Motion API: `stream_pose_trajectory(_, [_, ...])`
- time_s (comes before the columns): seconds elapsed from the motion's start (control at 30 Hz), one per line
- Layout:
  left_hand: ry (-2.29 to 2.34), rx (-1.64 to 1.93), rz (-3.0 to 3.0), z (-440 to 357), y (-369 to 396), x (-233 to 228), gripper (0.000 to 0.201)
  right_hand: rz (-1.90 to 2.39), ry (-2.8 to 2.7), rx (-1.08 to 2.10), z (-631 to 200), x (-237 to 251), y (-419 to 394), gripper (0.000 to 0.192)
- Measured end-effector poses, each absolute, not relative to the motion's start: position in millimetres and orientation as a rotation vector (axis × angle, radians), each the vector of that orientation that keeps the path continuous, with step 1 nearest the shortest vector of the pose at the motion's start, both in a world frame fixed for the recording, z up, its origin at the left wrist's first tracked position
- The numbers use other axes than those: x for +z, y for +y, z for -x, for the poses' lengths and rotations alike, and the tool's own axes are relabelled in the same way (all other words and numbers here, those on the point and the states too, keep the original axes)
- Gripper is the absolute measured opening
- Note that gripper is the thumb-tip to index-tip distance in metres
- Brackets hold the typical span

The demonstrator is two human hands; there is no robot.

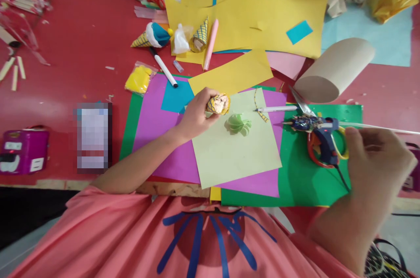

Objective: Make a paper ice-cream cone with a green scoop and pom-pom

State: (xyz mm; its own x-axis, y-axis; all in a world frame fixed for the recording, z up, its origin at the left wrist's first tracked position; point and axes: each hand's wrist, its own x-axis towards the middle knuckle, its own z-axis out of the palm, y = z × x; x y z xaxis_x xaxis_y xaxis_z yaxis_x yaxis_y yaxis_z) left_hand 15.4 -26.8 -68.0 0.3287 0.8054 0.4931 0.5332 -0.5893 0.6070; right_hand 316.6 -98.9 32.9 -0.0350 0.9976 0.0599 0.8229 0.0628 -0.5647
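Note:
My left hand [200, 112] is wrapped round a small yellow paper cone [214, 104] with dark criss-cross lines. Its open end faces me and is stuffed with crumpled pale paper [222, 103]. Just right of it, a light green swirled piece [239, 125] lies on a pale green sheet [236, 160]. My right hand [380, 155] is raised at the right with its fingers curled together; what they hold, if anything, is hidden. Beside it lies a dark blue glue gun [323, 136] over scissors with red and yellow handles [344, 144].
A finished-looking cone with a blue and white top [155, 34], another cone [201, 37] and a bag of yellow pieces [139, 78] lie farther back. A cardboard tube [334, 70] stands out at right. A white pen [277, 108] and a blurred phone [93, 138] lie nearby.

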Motion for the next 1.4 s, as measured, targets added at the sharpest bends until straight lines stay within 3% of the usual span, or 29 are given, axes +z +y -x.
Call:
stream_pose_trajectory(0.37, [1.239, 1.079, -2.247, -14, -24, -73, 0.038, 1.231, -2.732, 0.201, -249, 11, -70, 0.029])
stream_pose_trajectory(0.57, [1.249, 1.093, -2.228, -15, -25, -71, 0.033, 1.806, -2.647, 0.276, -223, 6, -66, 0.070])
stream_pose_trajectory(0.63, [1.249, 1.074, -2.226, -15, -25, -70, 0.034, 1.904, -2.535, 0.366, -220, 0, -67, 0.075])
stream_pose_trajectory(0.8, [1.262, 1.025, -2.250, -14, -25, -70, 0.034, 1.807, -2.442, 0.379, -220, -19, -72, 0.058])
stream_pose_trajectory(1.0, [1.265, 1.038, -2.276, -13, -24, -69, 0.032, 1.517, -2.280, 0.448, -217, -41, -67, 0.065])
stream_pose_trajectory(1.13, [1.251, 1.088, -2.252, -13, -24, -69, 0.031, 1.317, -2.191, 0.590, -211, -49, -64, 0.030])
stream_pose_trajectory(1.23, [1.253, 1.119, -2.234, -13, -25, -70, 0.029, 1.217, -2.089, 0.779, -209, -49, -65, 0.017])
stream_pose_trajectory(1.4, [1.247, 1.126, -2.206, -14, -25, -70, 0.025, 1.230, -1.638, 1.258, -215, -41, -62, 0.027])
